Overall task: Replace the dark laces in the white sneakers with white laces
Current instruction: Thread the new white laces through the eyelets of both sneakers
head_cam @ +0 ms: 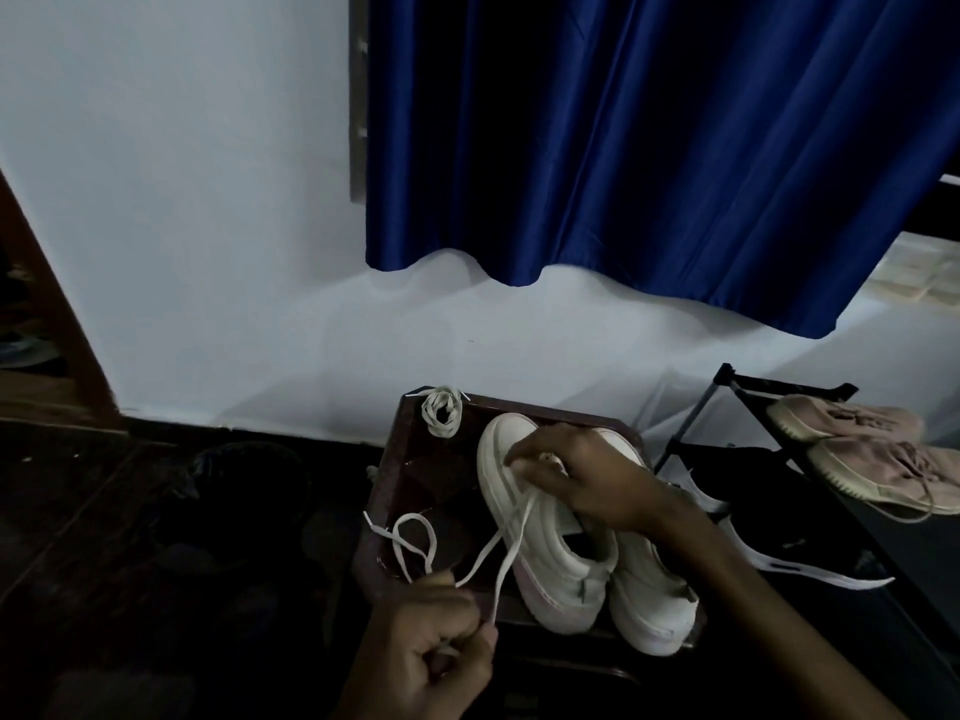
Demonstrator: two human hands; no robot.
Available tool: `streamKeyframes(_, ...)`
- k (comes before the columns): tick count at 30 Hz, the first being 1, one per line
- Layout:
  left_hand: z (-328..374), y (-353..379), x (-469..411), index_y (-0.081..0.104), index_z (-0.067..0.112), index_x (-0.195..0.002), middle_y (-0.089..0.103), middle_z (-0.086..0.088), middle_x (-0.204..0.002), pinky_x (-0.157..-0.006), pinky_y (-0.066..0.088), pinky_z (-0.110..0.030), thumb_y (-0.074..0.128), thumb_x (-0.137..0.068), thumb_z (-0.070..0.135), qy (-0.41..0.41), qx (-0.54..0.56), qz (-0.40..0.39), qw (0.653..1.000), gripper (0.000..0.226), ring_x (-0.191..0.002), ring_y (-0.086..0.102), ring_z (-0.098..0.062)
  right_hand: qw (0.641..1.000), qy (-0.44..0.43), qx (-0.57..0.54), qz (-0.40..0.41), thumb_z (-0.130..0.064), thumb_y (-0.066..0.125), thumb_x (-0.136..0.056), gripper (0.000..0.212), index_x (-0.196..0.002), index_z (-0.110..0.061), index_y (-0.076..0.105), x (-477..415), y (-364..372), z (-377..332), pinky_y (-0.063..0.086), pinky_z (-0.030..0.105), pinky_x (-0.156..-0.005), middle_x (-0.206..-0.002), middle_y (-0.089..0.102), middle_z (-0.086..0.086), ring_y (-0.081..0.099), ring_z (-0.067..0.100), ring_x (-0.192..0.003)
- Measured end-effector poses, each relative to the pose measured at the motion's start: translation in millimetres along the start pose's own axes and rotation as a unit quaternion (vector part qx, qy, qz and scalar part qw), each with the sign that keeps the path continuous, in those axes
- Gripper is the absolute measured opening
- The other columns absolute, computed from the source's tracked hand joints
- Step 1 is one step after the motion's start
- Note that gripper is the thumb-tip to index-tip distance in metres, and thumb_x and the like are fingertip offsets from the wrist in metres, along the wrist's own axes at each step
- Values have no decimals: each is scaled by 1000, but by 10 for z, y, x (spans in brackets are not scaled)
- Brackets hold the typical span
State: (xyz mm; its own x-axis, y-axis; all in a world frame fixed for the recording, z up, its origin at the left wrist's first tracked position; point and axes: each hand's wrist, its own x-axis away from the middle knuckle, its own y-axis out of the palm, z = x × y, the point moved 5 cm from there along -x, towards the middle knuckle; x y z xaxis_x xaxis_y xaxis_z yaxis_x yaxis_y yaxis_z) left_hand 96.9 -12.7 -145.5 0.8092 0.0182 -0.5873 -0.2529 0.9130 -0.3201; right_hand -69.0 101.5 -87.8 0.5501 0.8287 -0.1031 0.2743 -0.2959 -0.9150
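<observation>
head | left hand (431, 652) pinches white lace (500, 553) | sneakers (556, 558) at stool (410, 459) edge

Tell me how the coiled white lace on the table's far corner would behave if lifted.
Probably floppy: the coiled lace is flat and thin, like the threaded lace sagging from the sneaker. Likely light. Its loose loops would probably unravel when lifted.

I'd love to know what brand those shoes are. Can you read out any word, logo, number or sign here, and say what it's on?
No text can be read anywhere in this view.
The white sneakers show no legible brand or lettering in the dim light.
The pink shoes, the blue curtain and the coiled lace show no writing either.
</observation>
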Motion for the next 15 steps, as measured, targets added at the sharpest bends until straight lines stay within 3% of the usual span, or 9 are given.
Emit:
streamKeyframes(3,21,14,25,24,21,-57,31,8,-55,-57,26,-12,62,-81,13,-12,-24,2,1000,45,-55,36,0,964,-3,183,-195,-35,67,-85,19,-102,-26,70,-219,215,-97,45,41,-92,-109,57,-6,51,14,-108)
streamKeyframes(6,17,-12,34,24,23,-58,31,10,-55,-62,24,-15,60,-82,14,-3,-37,14,999,44,-56,39,-5,922,-16,288,-260,-28,60,-89,17,-101,-20,68,-374,315,-226,41,46,-94,-116,55,2,49,21,-114)
streamKeyframes(7,18,-24,27,24,23,-59,31,10,-55,-65,23,-17,60,-82,15,-1,-42,11,999,43,-56,40,-5,930,-3,260,-258,-26,54,-93,18,-103,-15,65,-424,307,-240,44,44,-91,-116,59,6,53,24,-111)
streamKeyframes(9,-27,-52,6,23,23,-61,30,11,-56,-66,30,-20,59,-83,15,8,-66,9,998,44,-57,39,-4,971,63,62,-222,-24,46,-99,21,-98,-8,59,-510,215,-234,47,40,-80,-98,68,9,62,26,-89)
streamKeyframes(11,-105,-65,-13,22,23,-62,30,12,-57,-60,32,-17,61,-85,15,8,-81,0,997,45,-59,38,-4,964,102,-187,-161,-23,41,-103,23,-93,-6,52,-570,70,-263,47,41,-73,-71,64,4,56,24,-66)
streamKeyframes(13,-201,-54,-37,23,23,-62,32,9,-58,-59,31,-15,61,-86,18,13,-106,-22,994,45,-61,41,-5,897,124,-409,-110,-21,41,-104,13,-101,-10,47,-625,-93,-341,49,44,-81,-60,49,-2,47,15,-56)
streamKeyframes(15,-282,-37,-83,24,23,-63,34,9,-59,-57,33,-19,61,-87,21,23,-144,-42,988,44,-63,42,-3,833,127,-534,-62,-21,43,-103,11,-107,-12,47,-721,-303,-459,51,44,-85,-61,44,-4,42,10,-52)
